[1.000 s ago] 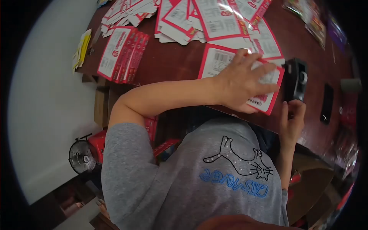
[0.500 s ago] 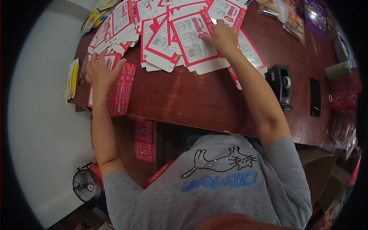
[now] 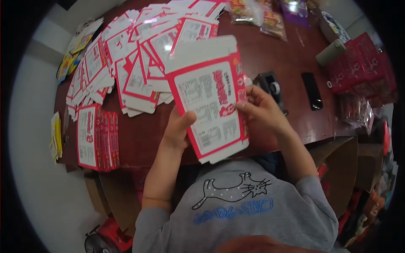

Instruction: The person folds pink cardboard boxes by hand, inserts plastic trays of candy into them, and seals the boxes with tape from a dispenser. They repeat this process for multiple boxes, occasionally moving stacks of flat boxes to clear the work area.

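Left hand: it holds the lower left edge of a flat box blank; the thumb lies on the printed face and the other fingers are hidden behind the card. The grip is closed on the blank.
Right hand: it pinches the right edge of the same blank, fingertips on the red border. This grip is also closed on the card.
Flat box blank: white with red borders and print, not yet folded. It is lifted above the worktop in front of the chest, tilted, with the printed side toward the camera.
Pile of blanks: many similar cards lie spread and overlapping on the far left part of the worktop, well apart from both hands.
Folded stack: a neat row of flattened red cartons at the near left edge of the worktop.
Tape dispenser: black, just behind the right hand, partly hidden by it.
Step in hand: I judge that one blank is taken up and is being held by both hands for folding.
Next move: it probably calls for bending the card along its crease lines while both edges stay firmly held, so that the panels meet squarely.
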{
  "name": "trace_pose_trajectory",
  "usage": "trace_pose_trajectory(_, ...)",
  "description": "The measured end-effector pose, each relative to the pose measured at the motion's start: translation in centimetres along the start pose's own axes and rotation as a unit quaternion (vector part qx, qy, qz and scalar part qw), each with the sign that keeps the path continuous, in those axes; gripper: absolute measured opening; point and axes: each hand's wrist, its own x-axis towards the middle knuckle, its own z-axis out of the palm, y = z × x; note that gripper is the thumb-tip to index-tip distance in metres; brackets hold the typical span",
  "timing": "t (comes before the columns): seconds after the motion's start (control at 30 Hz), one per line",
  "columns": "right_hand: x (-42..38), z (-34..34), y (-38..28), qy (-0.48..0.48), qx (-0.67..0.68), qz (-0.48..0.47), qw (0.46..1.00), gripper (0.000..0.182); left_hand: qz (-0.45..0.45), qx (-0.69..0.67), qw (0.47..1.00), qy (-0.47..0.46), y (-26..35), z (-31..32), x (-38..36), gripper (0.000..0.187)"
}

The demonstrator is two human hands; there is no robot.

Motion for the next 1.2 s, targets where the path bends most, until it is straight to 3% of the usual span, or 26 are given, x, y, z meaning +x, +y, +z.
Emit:
trace_pose_trajectory(0.1,-1.4,-0.6,1.1,-0.032,0.040,0.012,0.999,0.030,-0.037,-0.043,0.998,-0.023,-0.5,-0.5,-0.1,0.096)
trace_pose_trajectory(0.13,-1.8,-0.8,1.3,-0.032,0.044,0.018,0.998,0.037,-0.044,-0.067,0.997,-0.020,-0.4,0.0,0.0,0.083)
trace_pose_trajectory(0.17,-2.3,-0.7,1.3,-0.034,0.048,0.021,0.998,0.037,-0.047,-0.065,0.997,-0.015,-0.3,0.7,0.1,0.083)
trace_pose_trajectory(0.27,-4.0,0.3,1.0,-0.046,-0.001,0.001,0.999,0.043,0.013,0.201,0.962,0.185,-0.6,3.2,0.2,0.037)
trace_pose_trajectory(0.3,-4.1,0.7,1.8,-0.035,-0.007,-0.030,0.999,0.040,0.004,0.199,0.959,0.202,-1.4,3.4,0.1,0.037)
trace_pose_trajectory(0.37,-4.5,1.1,3.4,-0.015,-0.066,-0.087,0.994,0.032,0.141,0.352,0.896,0.231,-2.8,3.7,-0.8,0.036)
trace_pose_trajectory(0.47,-6.5,0.9,3.7,0.004,-0.042,-0.093,0.995,0.033,0.045,0.310,0.923,0.224,-4.1,4.4,-4.8,0.045)
trace_pose_trajectory(0.53,-7.2,-0.4,3.7,0.020,-0.067,-0.090,0.994,0.050,-0.011,0.267,0.940,0.212,-5.4,5.0,-7.6,0.047)
trace_pose_trajectory(0.57,-7.3,-0.9,3.5,0.025,-0.073,-0.072,0.994,0.057,-0.070,0.180,0.967,0.166,-6.2,5.4,-9.3,0.048)
trace_pose_trajectory(0.6,-6.4,-1.3,4.5,0.046,-0.080,-0.150,0.984,0.068,-0.126,0.090,0.981,0.119,-6.8,5.7,-10.5,0.049)
trace_pose_trajectory(0.73,-4.8,-1.1,3.5,0.042,-0.091,-0.132,0.986,0.061,-0.144,0.079,0.982,0.091,-7.1,5.4,-11.4,0.049)
trace_pose_trajectory(0.87,-3.6,-1.8,3.8,-0.006,-0.100,-0.138,0.985,0.057,-0.042,0.207,0.975,0.071,-7.4,2.5,-9.9,0.052)
trace_pose_trajectory(0.93,-3.6,-1.8,3.4,-0.050,-0.108,-0.100,0.988,0.051,0.118,0.278,0.944,0.131,-5.6,1.8,-7.2,0.060)
trace_pose_trajectory(0.97,-3.4,-1.8,3.4,-0.051,-0.107,-0.097,0.988,0.051,0.115,0.278,0.944,0.134,-4.9,1.3,-6.3,0.060)
trace_pose_trajectory(1.03,-2.9,-2.2,3.3,-0.081,-0.106,-0.080,0.988,0.044,0.053,0.342,0.938,0.028,-3.7,0.0,-4.7,0.065)
trace_pose_trajectory(1.13,-2.6,-3.0,3.3,-0.090,-0.107,-0.058,0.989,0.035,-0.005,0.345,0.938,0.022,-3.2,-1.3,-3.7,0.063)
trace_pose_trajectory(1.2,-2.5,-2.7,3.2,-0.086,-0.112,-0.069,0.988,0.035,0.012,0.326,0.945,0.021,-3.2,-1.1,-3.0,0.060)
